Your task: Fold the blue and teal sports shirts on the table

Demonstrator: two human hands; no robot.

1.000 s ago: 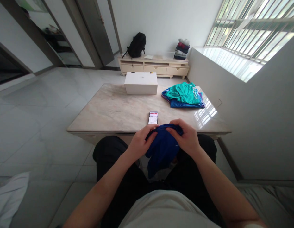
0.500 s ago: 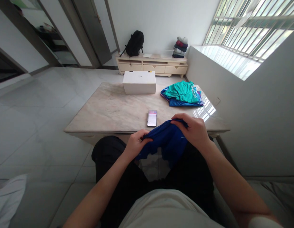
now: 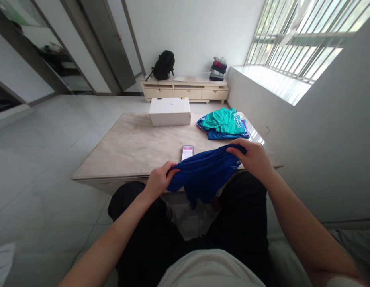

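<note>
A blue sports garment [image 3: 205, 171] with a small white print hangs stretched between my two hands, above my knees and past the front edge of the table. Its folds do not show whether it is a shirt or shorts. My left hand [image 3: 161, 179] pinches its left upper corner between thumb and fingers. The right upper corner is gripped by my right hand [image 3: 253, 156], near the white print. Behind the cloth lies a phone [image 3: 187, 150] with a lit screen, its lower part covered by the garment.
On the marble-look table [image 3: 113, 151] stands a white box [image 3: 169, 112]. A pile of clothes, green on top [image 3: 223, 120], lies at the right. Beyond is a low cabinet [image 3: 187, 93] bearing a black backpack [image 3: 163, 65] and stacked folded clothes [image 3: 218, 69]. A wall rises at right.
My hands have moved farther apart, the left one leftward and the right one slightly rightward. The garment is now pulled wider and covers part of the phone. The view has shifted a little.
</note>
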